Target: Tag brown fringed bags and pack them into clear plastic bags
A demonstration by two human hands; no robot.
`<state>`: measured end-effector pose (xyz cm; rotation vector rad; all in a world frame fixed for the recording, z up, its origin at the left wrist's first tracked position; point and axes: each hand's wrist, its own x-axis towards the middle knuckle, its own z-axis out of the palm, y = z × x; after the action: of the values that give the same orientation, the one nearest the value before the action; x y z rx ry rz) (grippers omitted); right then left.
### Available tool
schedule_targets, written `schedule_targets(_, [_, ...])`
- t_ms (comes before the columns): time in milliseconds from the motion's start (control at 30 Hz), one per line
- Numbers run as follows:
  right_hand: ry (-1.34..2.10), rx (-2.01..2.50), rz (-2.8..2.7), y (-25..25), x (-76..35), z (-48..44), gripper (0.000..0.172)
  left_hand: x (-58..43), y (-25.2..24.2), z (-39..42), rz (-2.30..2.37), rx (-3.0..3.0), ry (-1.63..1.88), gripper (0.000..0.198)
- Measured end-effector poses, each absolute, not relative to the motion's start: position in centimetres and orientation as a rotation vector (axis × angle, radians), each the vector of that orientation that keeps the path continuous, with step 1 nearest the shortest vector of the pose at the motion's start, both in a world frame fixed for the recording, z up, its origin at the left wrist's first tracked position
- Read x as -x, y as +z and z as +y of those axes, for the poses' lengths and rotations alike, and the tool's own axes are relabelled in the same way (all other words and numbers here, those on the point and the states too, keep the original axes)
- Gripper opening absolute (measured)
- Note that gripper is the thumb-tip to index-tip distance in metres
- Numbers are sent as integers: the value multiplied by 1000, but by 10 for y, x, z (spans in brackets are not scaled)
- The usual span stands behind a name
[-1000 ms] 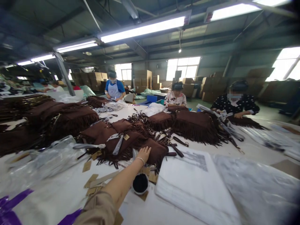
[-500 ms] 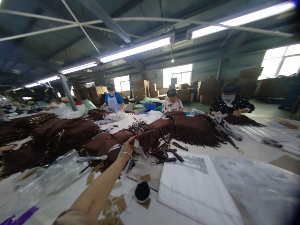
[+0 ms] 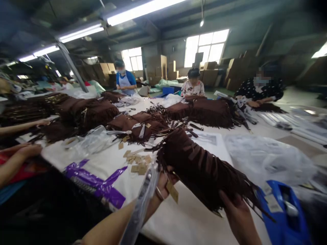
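I hold a brown fringed suede bag (image 3: 196, 166) above the white table (image 3: 184, 217), close in front of me. My left hand (image 3: 163, 185) grips its left end, where a tan paper tag (image 3: 172, 191) and a grey plastic-wrapped strap (image 3: 141, 207) hang down. My right hand (image 3: 236, 211) grips the bag's lower right edge from below, fingers closed under the fringe. Both forearms rise from the bottom edge.
Piles of the same brown fringed bags (image 3: 138, 124) cover the table's middle and left. Loose tan tags (image 3: 138, 161), purple tape strips (image 3: 99, 185), clear plastic bags (image 3: 265, 156) and a blue tape dispenser (image 3: 283, 211) lie near. Three workers stand opposite; another person's arms (image 3: 17, 160) reach in at left.
My left hand pulled one fringed bag off the pile toward me and lifted it. My right hand came in and took its other end. The view dropped and shifted left.
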<state>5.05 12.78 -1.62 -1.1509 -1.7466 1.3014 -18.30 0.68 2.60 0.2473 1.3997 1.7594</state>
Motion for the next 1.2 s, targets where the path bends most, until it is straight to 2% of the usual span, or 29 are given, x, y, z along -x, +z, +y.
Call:
schedule_targets(100, [1307, 1324, -1830, -39, -88, 122, 57, 130, -20, -15, 1236, 30, 1579, 18])
schedule_targets(200, [1433, 1404, -1838, -61, -113, 119, 53, 104, -47, -42, 1123, 138, 1443, 27])
schedule_targets(267, [1483, 1434, -1804, -72, -119, 124, 54, 96, -54, -61, 1056, 131, 1375, 39])
schedule_targets(367, [1368, 1493, -1804, -72, -123, 148, 62, 95, -51, -89, 1076, -35, 1259, 51])
schedule_targets(467, [1005, 1606, -2150, -53, -125, 175, 63, 109, -38, -108, 1352, -343, 1201, 42])
schedule_targets(567, [316, 1694, -2543, -24, -116, 174, 60, 135, -23, -119, 1899, -811, 1264, 27])
schedule_targets(633, [-7, 1543, -2612, -9, -95, 152, 56, 149, -19, -123, 2212, -1168, 1208, 19])
schedule_targets(667, [-54, 1396, -2630, -4, -80, 137, 53, 153, -19, -124, 2298, -1322, 1126, 17])
schedule_targets(767, [181, 800, -2821, -3, -24, 90, 45, 153, -26, -123, 2368, -1600, 837, 13])
schedule_targets(900, [359, 322, -2922, -11, 26, 59, 59, 143, -33, -119, 2454, -1703, 615, 8])
schedule_targets(1000, [325, 227, -2903, -18, 22, 53, 61, 140, -35, -117, 2491, -1690, 590, 12])
schedule_targets(1133, [228, 326, -2797, -40, -8, 46, 35, 135, -39, -116, 2413, -1648, 642, 10])
schedule_targets(1200, [134, 363, -2766, -56, -20, 43, 32, 132, -39, -116, 2371, -1640, 642, 7])
